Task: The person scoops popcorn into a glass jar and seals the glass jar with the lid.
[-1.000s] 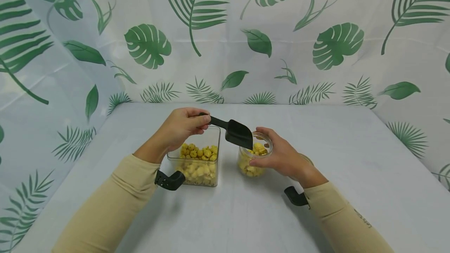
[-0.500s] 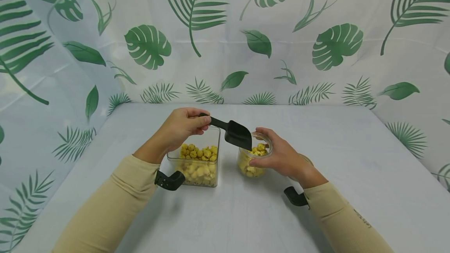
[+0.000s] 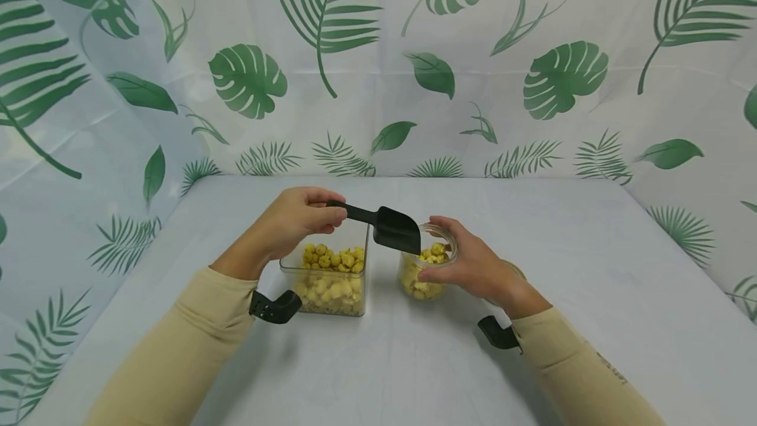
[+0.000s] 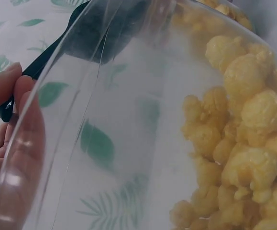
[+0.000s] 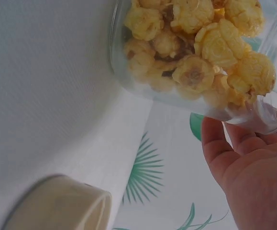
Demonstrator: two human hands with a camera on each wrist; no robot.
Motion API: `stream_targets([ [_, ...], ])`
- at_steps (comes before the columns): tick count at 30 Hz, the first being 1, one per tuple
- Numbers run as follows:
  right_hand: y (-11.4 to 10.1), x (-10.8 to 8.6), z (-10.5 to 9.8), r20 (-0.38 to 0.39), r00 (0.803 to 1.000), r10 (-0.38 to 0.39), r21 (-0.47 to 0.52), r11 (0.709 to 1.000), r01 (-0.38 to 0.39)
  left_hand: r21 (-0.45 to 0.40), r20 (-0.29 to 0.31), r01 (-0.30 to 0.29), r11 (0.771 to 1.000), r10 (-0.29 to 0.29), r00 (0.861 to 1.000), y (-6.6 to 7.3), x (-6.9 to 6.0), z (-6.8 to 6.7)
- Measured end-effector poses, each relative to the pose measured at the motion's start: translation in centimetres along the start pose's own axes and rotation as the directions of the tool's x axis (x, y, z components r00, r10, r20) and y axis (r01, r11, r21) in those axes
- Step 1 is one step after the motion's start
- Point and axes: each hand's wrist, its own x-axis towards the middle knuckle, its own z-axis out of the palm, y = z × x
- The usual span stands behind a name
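My left hand (image 3: 290, 222) pinches the handle of a black scoop (image 3: 397, 230) between thumb and fingers. The scoop's blade tilts down to the right, its tip overlapping the near-left rim of a clear jar (image 3: 416, 281) in the head view. Popcorn (image 5: 193, 72) partly fills that jar. Around the jar's upper part curve the thumb and fingers of my right hand (image 3: 470, 261). Below my left hand stands a clear rectangular container (image 3: 365, 294) with yellow popcorn (image 4: 253, 163) in its lower part. I see no popcorn on the scoop.
Behind my right wrist, partly hidden, a round cream-coloured object (image 5: 57, 206) sits on the white tabletop (image 3: 378, 373). A leaf-printed cloth (image 3: 355, 97) hangs behind and to the sides of the table. The container and jar stand a short gap apart.
My left hand has shifted slightly left and down with the scoop, whose blade moved a little left too. My right hand keeps its grip on the jar.
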Motion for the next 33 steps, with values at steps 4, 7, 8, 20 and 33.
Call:
stream_targets([
  [4, -0.1, 0.0, -0.1, 0.003, 1.0, 0.017, 0.006, 1.0, -0.017, -0.027, -0.032, -0.014, 1.0, 0.013, 0.999, -0.1, -0.4, -0.4],
  [7, -0.2, -0.1, 0.0, -0.001, 1.0, 0.005, -0.003, 1.0, -0.005, -0.047, -0.05, -0.016, 0.999, 0.014, 0.999, -0.2, -0.9, -0.8],
  [8, -0.3, -0.1, 0.0, -0.004, 1.0, -0.002, -0.008, 1.0, 0.002, -0.055, -0.055, -0.016, 0.998, 0.013, 0.998, -0.2, -1.1, -0.9],
  [20, -3.3, -0.2, 0.1, -0.116, 0.988, -0.103, -0.199, 0.977, 0.078, -0.139, -0.097, -0.076, 0.987, 0.063, 0.993, 0.0, -3.3, -3.7],
  [33, -6.5, 1.6, 2.4, -0.008, 0.964, -0.267, -0.204, 0.944, 0.26, -0.172, -0.133, -0.127, 0.977, 0.105, 0.986, -0.2, -5.3, -5.9],
])
